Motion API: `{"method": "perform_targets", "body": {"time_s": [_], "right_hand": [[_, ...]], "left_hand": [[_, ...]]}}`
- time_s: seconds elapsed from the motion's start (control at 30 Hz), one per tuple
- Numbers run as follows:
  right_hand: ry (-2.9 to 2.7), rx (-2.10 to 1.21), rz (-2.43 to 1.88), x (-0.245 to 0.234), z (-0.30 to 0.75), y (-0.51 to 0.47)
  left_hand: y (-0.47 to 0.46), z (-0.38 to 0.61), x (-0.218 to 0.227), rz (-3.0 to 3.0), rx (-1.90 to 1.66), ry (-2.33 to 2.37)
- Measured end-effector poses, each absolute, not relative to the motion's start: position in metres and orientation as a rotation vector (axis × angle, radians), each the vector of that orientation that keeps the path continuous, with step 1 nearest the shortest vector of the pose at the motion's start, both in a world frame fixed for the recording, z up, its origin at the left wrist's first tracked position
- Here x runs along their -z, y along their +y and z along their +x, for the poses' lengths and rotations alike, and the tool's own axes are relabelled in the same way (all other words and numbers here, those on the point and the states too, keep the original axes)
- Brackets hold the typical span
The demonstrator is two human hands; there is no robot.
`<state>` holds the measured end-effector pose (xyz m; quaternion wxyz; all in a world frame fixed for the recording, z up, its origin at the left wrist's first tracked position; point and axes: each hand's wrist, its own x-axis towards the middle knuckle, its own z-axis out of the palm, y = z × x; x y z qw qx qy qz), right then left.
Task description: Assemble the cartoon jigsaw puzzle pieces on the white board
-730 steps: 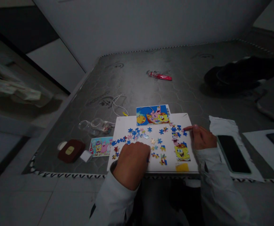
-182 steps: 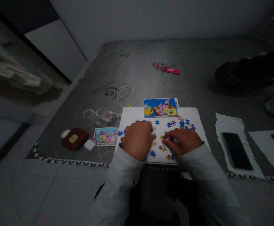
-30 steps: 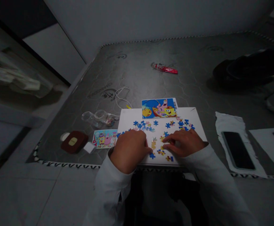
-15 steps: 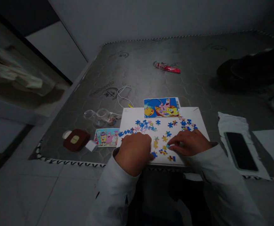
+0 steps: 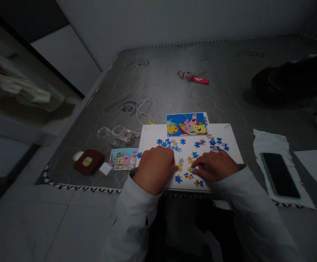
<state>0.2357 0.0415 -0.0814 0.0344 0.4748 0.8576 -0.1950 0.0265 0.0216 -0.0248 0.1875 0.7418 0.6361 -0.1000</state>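
Your left hand (image 5: 155, 168) rests curled on the white board (image 5: 235, 153); whether it grips anything, I cannot tell. Your right hand (image 5: 215, 165), fingers extended, presses loose puzzle pieces (image 5: 187, 171) mid-board: slide gently, aligning tabs first.

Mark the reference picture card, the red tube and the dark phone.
reference picture card (image 5: 187, 124), head view, middle of the printed picture
red tube (image 5: 193, 77), head view, middle of its body
dark phone (image 5: 281, 174), head view, centre of the black screen
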Motion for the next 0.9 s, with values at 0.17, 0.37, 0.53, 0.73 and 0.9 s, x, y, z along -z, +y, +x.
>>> {"method": "perform_targets", "body": {"time_s": [0.17,0.37,0.53,0.73,0.9], "right_hand": [[2.719,0.570,1.437,0.087,0.239,0.041],[2.624,0.572,1.451,0.085,0.236,0.041],[2.637,0.574,1.460,0.086,0.238,0.041],[2.742,0.562,1.410,0.096,0.245,0.041],[2.816,0.544,1.368,0.105,0.253,0.042]], "left_hand": [[0.024,0.029,0.025,2.097,0.282,1.831],[0.025,0.035,0.028,2.078,0.297,1.807],[0.026,0.036,0.031,2.086,0.290,1.801],[0.027,0.038,0.033,2.102,0.279,1.798],[0.024,0.041,0.034,2.119,0.264,1.785]]}}
